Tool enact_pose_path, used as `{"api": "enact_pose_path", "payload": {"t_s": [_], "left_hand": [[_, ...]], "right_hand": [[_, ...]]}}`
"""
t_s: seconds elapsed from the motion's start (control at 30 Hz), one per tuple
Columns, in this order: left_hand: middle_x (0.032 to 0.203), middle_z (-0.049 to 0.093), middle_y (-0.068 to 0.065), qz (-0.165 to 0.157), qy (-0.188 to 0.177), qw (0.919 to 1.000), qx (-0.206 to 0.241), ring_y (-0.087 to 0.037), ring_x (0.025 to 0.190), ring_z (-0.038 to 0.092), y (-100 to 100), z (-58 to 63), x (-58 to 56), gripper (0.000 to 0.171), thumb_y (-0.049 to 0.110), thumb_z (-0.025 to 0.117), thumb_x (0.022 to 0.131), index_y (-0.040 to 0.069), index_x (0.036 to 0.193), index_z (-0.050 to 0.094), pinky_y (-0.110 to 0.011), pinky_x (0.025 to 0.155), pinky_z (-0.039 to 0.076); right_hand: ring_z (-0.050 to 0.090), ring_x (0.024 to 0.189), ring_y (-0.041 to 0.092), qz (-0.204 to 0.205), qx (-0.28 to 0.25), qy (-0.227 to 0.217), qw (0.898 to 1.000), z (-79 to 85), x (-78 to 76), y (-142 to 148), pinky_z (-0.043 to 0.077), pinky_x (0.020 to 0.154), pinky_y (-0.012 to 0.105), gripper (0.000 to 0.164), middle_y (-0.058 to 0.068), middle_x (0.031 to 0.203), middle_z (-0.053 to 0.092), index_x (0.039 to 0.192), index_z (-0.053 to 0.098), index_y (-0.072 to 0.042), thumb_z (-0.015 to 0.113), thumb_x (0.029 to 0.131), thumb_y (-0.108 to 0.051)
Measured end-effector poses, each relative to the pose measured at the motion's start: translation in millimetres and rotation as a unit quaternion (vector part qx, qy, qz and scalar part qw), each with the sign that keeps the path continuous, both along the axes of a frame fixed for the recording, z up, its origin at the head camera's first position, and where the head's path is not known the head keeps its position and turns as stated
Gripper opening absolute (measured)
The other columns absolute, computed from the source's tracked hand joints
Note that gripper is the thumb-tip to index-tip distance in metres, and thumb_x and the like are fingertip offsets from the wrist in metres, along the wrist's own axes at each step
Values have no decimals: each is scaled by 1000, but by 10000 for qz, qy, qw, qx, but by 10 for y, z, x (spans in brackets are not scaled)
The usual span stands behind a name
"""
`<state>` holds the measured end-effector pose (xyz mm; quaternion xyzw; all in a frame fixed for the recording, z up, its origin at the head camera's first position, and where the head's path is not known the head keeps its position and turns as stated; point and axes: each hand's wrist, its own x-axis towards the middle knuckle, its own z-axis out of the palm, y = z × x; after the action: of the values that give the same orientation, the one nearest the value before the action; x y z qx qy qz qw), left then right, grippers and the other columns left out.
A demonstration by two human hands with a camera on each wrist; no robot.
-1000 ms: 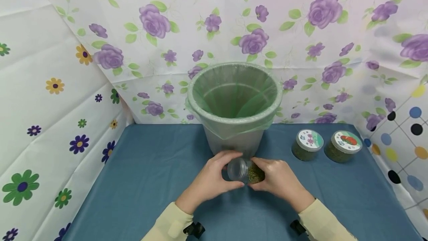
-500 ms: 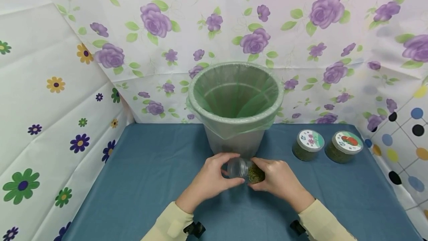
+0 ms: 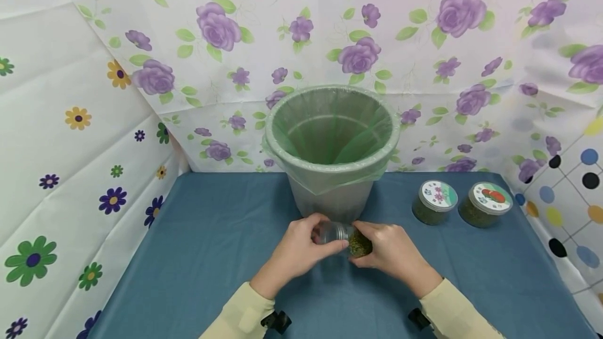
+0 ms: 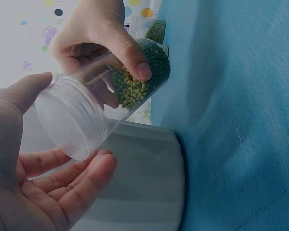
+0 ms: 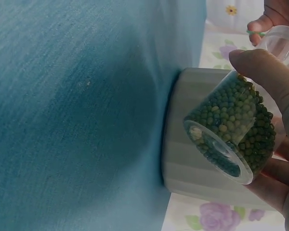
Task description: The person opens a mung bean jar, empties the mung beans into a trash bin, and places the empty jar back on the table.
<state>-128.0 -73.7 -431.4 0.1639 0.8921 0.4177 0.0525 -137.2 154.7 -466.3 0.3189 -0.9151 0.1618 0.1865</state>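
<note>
Left wrist view, nearest first: shows the left hand (image 4: 43, 180) curved round a translucent lid (image 4: 65, 122), firmness of contact hard to tell; then a clear jar (image 4: 116, 94) lying tipped, part-filled with green beans (image 4: 134, 92), grasped round the body by the right hand (image 4: 96, 29). Looks light, stiff and smooth, so perhaps slippery; best held near the base, with the lid worked by its rim. Likely to spill if opened carelessly. Right wrist view: reveals the jar's base and, beside the left fingertips, a bit of green (image 5: 255, 32) too small to identify. Head view: places the jar over the blue tabletop (image 3: 226, 239), just before the lined bin (image 3: 330, 205); alone shows the printed tops of two tubs (image 3: 435, 203) standing right, and farthest, a rose-patterned sheet (image 3: 282, 14).
</note>
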Motion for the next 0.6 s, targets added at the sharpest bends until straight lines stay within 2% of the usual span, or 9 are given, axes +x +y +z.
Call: {"api": "enact_pose_path", "payload": {"t_s": [0.07, 0.13, 0.23, 0.3, 0.37, 0.5, 0.6], "left_hand": [[75, 58, 2, 5, -60, 9998, -170, -13, 59, 53, 3, 3, -3, 60, 73, 57, 72, 25, 109, 58, -26, 51, 45], [87, 59, 5, -17, -41, 9996, -289, -12, 68, 56, -2, 7, 4, 66, 75, 56, 71, 27, 116, 56, -26, 55, 47], [115, 55, 9, -209, 312, 9983, -436, -10, 95, 58, -20, 11, 21, 72, 73, 60, 69, 34, 128, 49, -30, 72, 52], [132, 46, 12, -450, 623, 9959, -479, -10, 112, 53, -36, 14, 31, 75, 67, 67, 69, 39, 134, 42, -34, 84, 52], [141, 39, 11, -732, 941, 9916, -507, -11, 122, 48, -49, 21, 32, 76, 58, 73, 69, 44, 135, 38, -39, 92, 49], [145, 36, 9, -1080, 1158, 9861, -510, -12, 126, 46, -60, 38, 28, 76, 37, 80, 72, 45, 136, 39, -40, 92, 50], [140, 41, 13, -1119, 1098, 9863, -517, -10, 124, 48, -64, 40, 21, 71, 30, 80, 73, 42, 134, 44, -36, 92, 50]], "right_hand": [[65, 73, 5, 1, 28, -24, 10000, 5, 6, 2, 54, 62, 25, 63, -3, 97, 72, 113, 66, -17, 81, 61, -50], [66, 73, 5, -6, 38, -36, 10000, 8, 9, 5, 54, 63, 24, 63, -3, 97, 72, 113, 66, -17, 81, 61, -49], [66, 75, 5, -11, 18, -14, 10000, 13, 5, 7, 54, 63, 25, 63, -3, 99, 72, 113, 66, -17, 81, 61, -48], [66, 76, 6, 0, -12, -7, 10000, 14, 1, 10, 54, 64, 25, 63, -3, 99, 72, 113, 66, -17, 82, 60, -47], [66, 75, 6, 15, -34, -8, 10000, 14, -2, 13, 54, 64, 25, 62, -3, 98, 72, 113, 66, -17, 82, 60, -47], [65, 74, 5, 28, -58, -14, 10000, 2, -6, 22, 54, 63, 25, 62, -3, 97, 72, 112, 66, -18, 82, 60, -47], [66, 74, 5, 32, -54, 2, 10000, -7, -10, 26, 54, 63, 24, 62, -3, 97, 72, 112, 66, -18, 82, 60, -47]]}}
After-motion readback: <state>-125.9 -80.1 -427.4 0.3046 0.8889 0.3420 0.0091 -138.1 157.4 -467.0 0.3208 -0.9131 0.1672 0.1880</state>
